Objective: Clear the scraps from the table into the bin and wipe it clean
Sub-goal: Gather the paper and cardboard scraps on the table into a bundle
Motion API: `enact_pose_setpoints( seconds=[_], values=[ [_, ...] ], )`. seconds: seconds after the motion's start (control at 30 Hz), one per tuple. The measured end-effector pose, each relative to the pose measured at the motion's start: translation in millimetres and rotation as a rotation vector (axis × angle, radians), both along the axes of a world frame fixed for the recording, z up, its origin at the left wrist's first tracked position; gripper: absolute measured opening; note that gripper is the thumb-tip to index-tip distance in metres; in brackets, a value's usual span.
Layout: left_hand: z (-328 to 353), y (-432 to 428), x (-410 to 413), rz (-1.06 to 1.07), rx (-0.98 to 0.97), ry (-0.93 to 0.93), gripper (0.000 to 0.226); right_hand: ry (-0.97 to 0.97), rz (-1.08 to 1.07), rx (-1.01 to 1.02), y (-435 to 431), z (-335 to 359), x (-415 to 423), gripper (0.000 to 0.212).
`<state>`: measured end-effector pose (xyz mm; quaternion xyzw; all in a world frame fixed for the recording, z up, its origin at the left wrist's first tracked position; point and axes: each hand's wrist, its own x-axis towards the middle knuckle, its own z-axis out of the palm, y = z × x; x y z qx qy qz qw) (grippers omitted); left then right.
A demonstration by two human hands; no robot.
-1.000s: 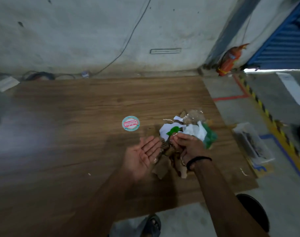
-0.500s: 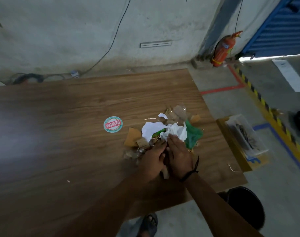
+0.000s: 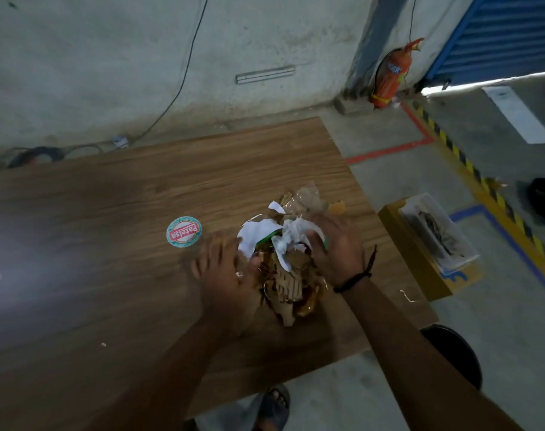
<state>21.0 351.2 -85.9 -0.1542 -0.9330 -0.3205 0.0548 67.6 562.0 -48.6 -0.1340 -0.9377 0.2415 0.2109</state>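
A pile of scraps (image 3: pixel 288 275), made of torn cardboard, white paper, a green piece and clear plastic, lies on the wooden table (image 3: pixel 109 213) near its right edge. My left hand (image 3: pixel 224 269) lies flat against the pile's left side with its fingers spread. My right hand (image 3: pixel 336 250) cups the pile's right side, fingers over the crumpled white paper. Neither hand has lifted anything. A black round bin (image 3: pixel 451 353) stands on the floor below the table's front right corner.
A round red and teal sticker (image 3: pixel 184 232) lies left of the pile. Small crumbs (image 3: pixel 103 344) and a thin strip (image 3: pixel 406 295) rest on the table. A clear tray on a yellow box (image 3: pixel 436 234) sits on the floor to the right. A fire extinguisher (image 3: pixel 392 76) leans on the wall.
My hands were together on the near side of the pile. They have moved apart to its left and right sides, and the scraps sit bunched closer between them.
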Motion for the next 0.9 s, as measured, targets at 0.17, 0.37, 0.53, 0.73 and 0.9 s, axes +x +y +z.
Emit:
enact_pose_setpoints(
  seconds=[0.17,0.37,0.53,0.73,0.9],
  values=[
    [-27.8,5.8,-22.2,-0.05,0.028,-0.258,0.089,-0.342,-0.228,-0.281,57.7,-34.3,-14.9,0.088],
    [-17.4,48.1,-24.0,-0.25,0.282,-0.394,0.085,-0.406,0.048,-0.254,38.3,-60.2,-21.5,0.086],
    [-22.2,36.2,-33.3,-0.271,0.302,-0.304,0.078,-0.217,0.123,-0.498,31.6,-53.9,-10.8,0.05],
    [-4.8,0.9,0.0,-0.151,0.034,-0.081,0.1,-0.237,0.062,-0.413,59.2,-23.1,-49.4,0.08],
    [-11.1,21.4,40.6,-0.142,-0.129,-0.258,0.113,-0.613,0.295,-0.065,39.9,-28.8,-102.6,0.098]
  ],
)
